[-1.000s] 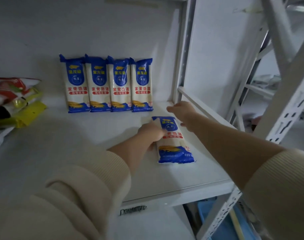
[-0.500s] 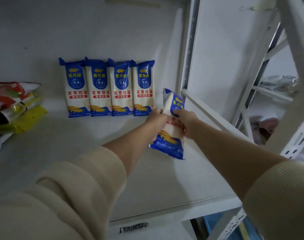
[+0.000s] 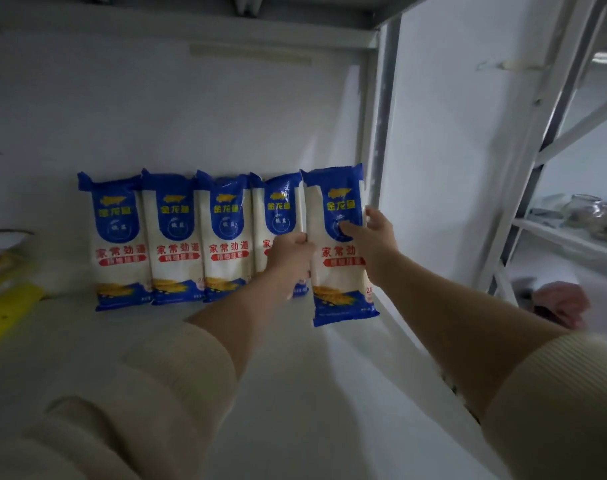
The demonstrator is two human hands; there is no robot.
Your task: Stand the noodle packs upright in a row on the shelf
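Note:
Several blue-and-white noodle packs [image 3: 177,237] stand upright in a row against the back wall of the white shelf [image 3: 295,393]. One more noodle pack [image 3: 336,292] is upright at the right end of the row, close to the last standing pack. My left hand [image 3: 291,258] grips its left edge and covers part of the neighbouring pack. My right hand [image 3: 371,237] holds its right side, fingers on the blue label. Its bottom edge sits a little in front of the others; whether it touches the shelf I cannot tell.
A grey metal upright post [image 3: 381,133] stands right beside the held pack. Red and yellow packets [image 3: 7,292] lie at the shelf's left edge. Beyond the frame on the right are another shelf with glass jars [image 3: 586,209] and a pink object [image 3: 558,303].
The pack lay flat on the shelf a second ago. Both hands lifted it, turned it upright and carried it back to the right end of the row. The camera moved closer.

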